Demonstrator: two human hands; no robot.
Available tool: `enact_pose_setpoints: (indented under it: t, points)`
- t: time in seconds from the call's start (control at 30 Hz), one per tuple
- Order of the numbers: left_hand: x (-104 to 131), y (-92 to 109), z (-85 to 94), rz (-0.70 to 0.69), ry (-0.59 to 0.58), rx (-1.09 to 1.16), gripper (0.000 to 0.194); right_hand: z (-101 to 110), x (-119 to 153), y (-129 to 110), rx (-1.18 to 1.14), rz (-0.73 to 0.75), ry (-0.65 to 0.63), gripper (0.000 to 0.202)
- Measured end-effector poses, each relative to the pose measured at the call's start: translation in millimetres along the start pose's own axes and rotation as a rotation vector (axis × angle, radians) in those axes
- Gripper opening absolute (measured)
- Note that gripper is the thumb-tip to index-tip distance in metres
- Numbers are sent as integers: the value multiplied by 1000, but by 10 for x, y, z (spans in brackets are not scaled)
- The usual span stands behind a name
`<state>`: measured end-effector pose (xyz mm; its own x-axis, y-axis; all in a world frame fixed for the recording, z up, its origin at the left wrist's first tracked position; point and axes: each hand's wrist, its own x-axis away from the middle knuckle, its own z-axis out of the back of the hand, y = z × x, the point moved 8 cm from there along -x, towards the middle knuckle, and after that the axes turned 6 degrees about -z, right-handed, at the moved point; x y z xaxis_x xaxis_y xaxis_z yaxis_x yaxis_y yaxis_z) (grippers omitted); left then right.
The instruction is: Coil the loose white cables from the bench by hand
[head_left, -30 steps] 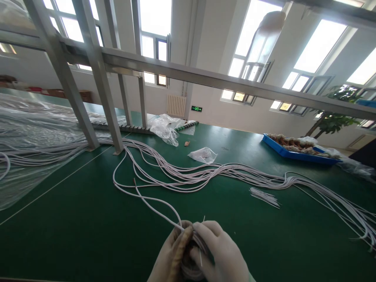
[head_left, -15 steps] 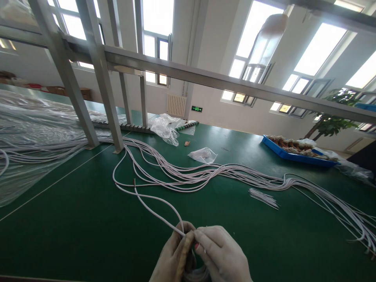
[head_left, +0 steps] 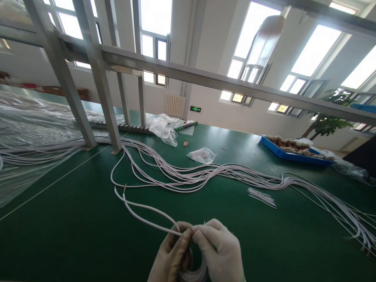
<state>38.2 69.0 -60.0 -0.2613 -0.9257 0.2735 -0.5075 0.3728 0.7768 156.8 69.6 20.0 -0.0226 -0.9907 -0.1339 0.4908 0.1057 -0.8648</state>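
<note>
My left hand, in a whitish glove with dirty fingers, is closed around a coil of white cable. Two cable lengths run out of this hand toward the left, their stripped ends showing. Close against it, my right hand, gloved too, is closed in a pinch at the top of the coil. A thin white tip, like a cable tie, sticks up behind its fingers; most of it is hidden. Something small and reddish shows at the right fingertips. The coil hangs below both hands, partly covered by them.
A long bundle of white cables crosses the green table. Beyond my hands lie several thin white ties, a small plastic bag and a blue tray. Metal posts stand at the left.
The stripped cable ends have shifted left, and a second end now shows beside the first. My right fingers have closed in against the left ones, and the coil shows more between the hands.
</note>
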Motion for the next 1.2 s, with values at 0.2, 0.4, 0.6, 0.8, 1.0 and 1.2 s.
enact_pose_setpoints:
  t: [0.2, 0.4, 0.6, 0.8, 1.0, 1.2]
  points:
    - [53, 16, -128, 72, -64, 127, 49, 18, -93, 38, -12, -78, -54, 25]
    - [45, 20, -89, 94, -48, 95, 49, 48, -120, 49, -42, -173, -89, 18]
    - [48, 79, -22, 41, -23, 124, 36, 87, -150, 38, -134, -135, -94, 27]
    - [67, 99, -88, 27, -84, 179, 38, 292, -219, 197, -500, -74, -88, 41]
    - [68, 67, -76, 31, -121, 278, 32, 633, -335, 535, -651, -225, 45, 30]
    - [146, 55, -134, 40, -163, 337, 23, 67, -156, 256, -235, -120, -322, 16]
